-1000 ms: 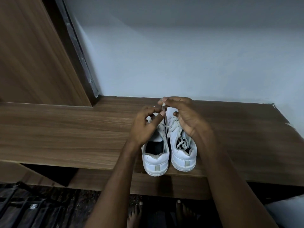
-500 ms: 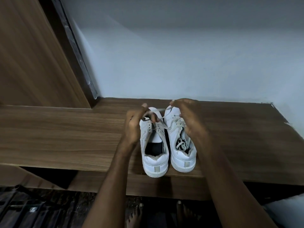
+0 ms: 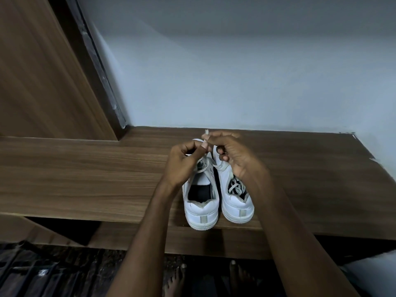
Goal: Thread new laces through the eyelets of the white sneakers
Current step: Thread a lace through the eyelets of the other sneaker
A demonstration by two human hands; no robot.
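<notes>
White sneakers (image 3: pixel 218 189): the pair is stood side by side, heels toward the viewer, at the near edge of the wooden surface (image 3: pixel 85 179). The left sneaker (image 3: pixel 201 202) shows lace only near the toe, its upper eyelets apparently bare. The right sneaker (image 3: pixel 236 196) appears laced along its length, with loose loops lying at its opening.

Change noted: half a second ago the hands were spread apart with the lace (image 3: pixel 206 144) stretched low between them; they have now been brought together and raised above the toes. The lace end is seen pinched upright in the right hand (image 3: pixel 229 153), fingers curled round it. The left hand (image 3: pixel 185 159) is closed in a pinch on the lace just beside it. Judged: slack has been drawn through a low eyelet of the left sneaker and the tip is being readied for the next one; threading of that shoe is at an early stage.

Surface: brown wood-grain top, stepped at the left. Room: pale blue-grey wall (image 3: pixel 257 71) behind, wooden panel (image 3: pixel 42 71) at left, dark floor (image 3: pixel 64 273) below, bare feet (image 3: pixel 205 277) visible. Lighting is dim.
</notes>
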